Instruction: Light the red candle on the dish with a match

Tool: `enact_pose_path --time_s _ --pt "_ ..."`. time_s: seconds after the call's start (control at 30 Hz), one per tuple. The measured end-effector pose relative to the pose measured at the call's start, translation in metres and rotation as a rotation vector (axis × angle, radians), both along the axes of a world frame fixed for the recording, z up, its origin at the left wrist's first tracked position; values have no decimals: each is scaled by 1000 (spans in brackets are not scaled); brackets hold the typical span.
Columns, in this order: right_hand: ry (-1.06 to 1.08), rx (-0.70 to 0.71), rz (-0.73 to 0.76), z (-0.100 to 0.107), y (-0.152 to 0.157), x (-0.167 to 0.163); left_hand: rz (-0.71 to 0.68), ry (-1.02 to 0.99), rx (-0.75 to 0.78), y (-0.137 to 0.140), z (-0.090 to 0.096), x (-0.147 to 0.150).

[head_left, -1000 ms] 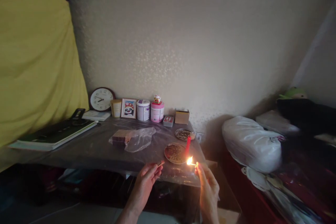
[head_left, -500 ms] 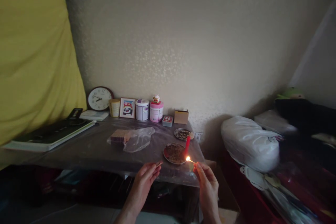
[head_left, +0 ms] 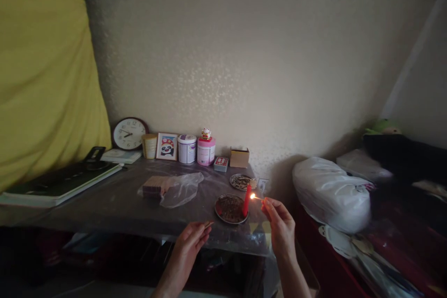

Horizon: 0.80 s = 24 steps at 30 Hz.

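Note:
My right hand [head_left: 281, 226] pinches a burning match [head_left: 257, 198] by its end. The flame points left, just right of the upper part of a red candle [head_left: 246, 201]. That candle stands upright at the right side of a round metal plate [head_left: 223, 218] with a dark, crusted surface; its wick is too small to make out. Lower and to the left, my left hand [head_left: 190, 242] is closed on a small, thin matchbox [head_left: 208, 225], mostly hidden by the fingers. Behind the candle, a second plate [head_left: 234, 187] holds many thin sticks like matches.
On the plastic-covered table [head_left: 188, 216] lie a block of small boxes [head_left: 152, 187] and a clear bag [head_left: 183, 189]. Along the wall stand a clock [head_left: 130, 133], a panda picture [head_left: 166, 146], two tins [head_left: 187, 150] and a cardboard box [head_left: 239, 157]. White bags [head_left: 331, 193] lie at right.
My right hand has raised the burning match from near the candle's lower part to beside its upper part. My left hand has shifted slightly down; the view has tilted slightly.

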State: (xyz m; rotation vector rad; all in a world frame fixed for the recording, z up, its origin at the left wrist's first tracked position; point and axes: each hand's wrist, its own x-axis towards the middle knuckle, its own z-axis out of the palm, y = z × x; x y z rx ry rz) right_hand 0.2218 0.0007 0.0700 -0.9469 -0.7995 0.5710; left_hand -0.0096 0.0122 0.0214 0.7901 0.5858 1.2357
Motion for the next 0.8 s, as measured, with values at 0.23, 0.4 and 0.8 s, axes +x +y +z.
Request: enact_pose_path --time_s 0.23,0.4,0.8 --pt "29 26 -17 16 16 8 -12 25 2 3 -5 -1" --pt "8 5 -11 22 27 14 -14 48 -11 6 -7 0" --pt "-51 -62 -33 14 36 19 0 89 -90 5 -2 2"
